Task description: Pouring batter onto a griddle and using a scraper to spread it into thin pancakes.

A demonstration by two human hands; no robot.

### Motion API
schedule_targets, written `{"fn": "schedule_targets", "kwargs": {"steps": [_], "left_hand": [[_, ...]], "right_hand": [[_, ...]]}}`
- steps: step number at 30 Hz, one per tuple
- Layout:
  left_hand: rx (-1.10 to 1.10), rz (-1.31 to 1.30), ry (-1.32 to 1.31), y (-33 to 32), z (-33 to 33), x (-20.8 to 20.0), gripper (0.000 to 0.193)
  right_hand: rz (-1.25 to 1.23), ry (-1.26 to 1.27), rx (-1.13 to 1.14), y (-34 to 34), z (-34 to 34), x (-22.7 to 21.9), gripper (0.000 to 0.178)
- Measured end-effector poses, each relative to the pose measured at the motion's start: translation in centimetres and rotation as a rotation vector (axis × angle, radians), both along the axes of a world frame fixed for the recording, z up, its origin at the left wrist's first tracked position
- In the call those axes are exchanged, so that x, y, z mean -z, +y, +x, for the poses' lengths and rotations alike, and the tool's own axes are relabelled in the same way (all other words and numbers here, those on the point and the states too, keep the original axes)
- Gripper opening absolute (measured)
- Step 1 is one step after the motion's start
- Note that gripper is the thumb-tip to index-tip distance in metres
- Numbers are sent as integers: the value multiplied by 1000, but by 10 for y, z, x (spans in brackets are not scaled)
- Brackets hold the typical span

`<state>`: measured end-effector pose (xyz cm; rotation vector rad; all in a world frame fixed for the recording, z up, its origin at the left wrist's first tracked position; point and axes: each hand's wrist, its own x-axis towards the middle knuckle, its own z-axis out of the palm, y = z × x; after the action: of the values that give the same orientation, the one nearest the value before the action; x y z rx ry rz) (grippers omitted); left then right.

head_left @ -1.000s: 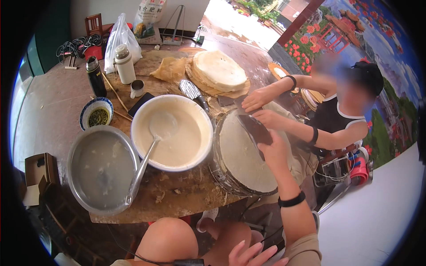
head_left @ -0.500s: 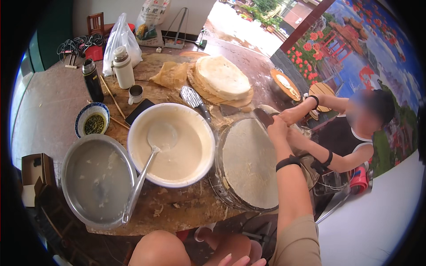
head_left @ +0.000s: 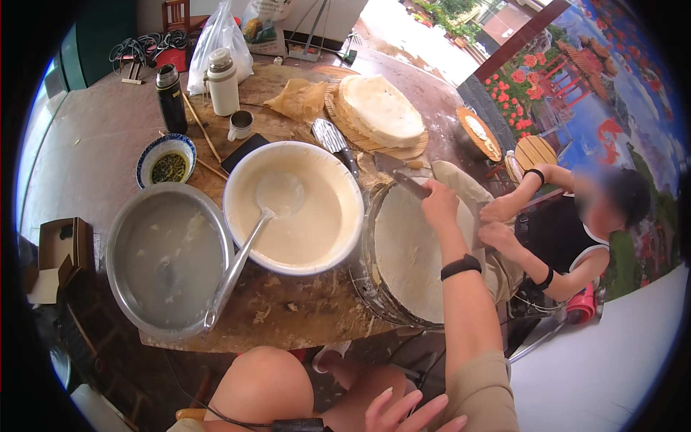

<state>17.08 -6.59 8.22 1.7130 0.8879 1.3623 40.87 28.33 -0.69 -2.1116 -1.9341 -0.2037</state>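
My right hand (head_left: 440, 207) is closed round a dark, flat-bladed scraper (head_left: 410, 185). It holds the scraper over the far edge of a round griddle (head_left: 410, 252), where a thin layer of pale batter lies spread. Low in the picture, near my knees, my left hand (head_left: 407, 414) has its fingers apart and appears to hold nothing. Left of the griddle stands a white basin (head_left: 317, 241) of cream-coloured batter, with a metal ladle (head_left: 248, 245) resting in it. A stack of pale flatbreads (head_left: 380, 111) lies on a slatted round board behind the griddle.
A co-worker (head_left: 561, 230) sits at the right, hands on a brown flat piece. A steel basin (head_left: 115, 266) of cloudy water stands left, below a bowl (head_left: 147, 147) of oil with dark bits. A wooden-handled scraper (head_left: 396, 163), thermoses and a cup (head_left: 240, 126) are on the table.
My right hand has drawn left, away from the co-worker's hands, with the scraper. The co-worker's hands have moved right and down. My left hand shows more, and the view has shifted.
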Motion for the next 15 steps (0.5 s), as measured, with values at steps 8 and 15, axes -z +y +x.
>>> {"fn": "schedule_targets", "kwargs": {"steps": [8,15], "left_hand": [[41,79,15,-12,4,1,41],[32,123,54,-16,4,-2,46]], "right_hand": [[-61,90,-259,-56,-46,-3,18],[-92,134,-341,-84,-63,-3,16]]}}
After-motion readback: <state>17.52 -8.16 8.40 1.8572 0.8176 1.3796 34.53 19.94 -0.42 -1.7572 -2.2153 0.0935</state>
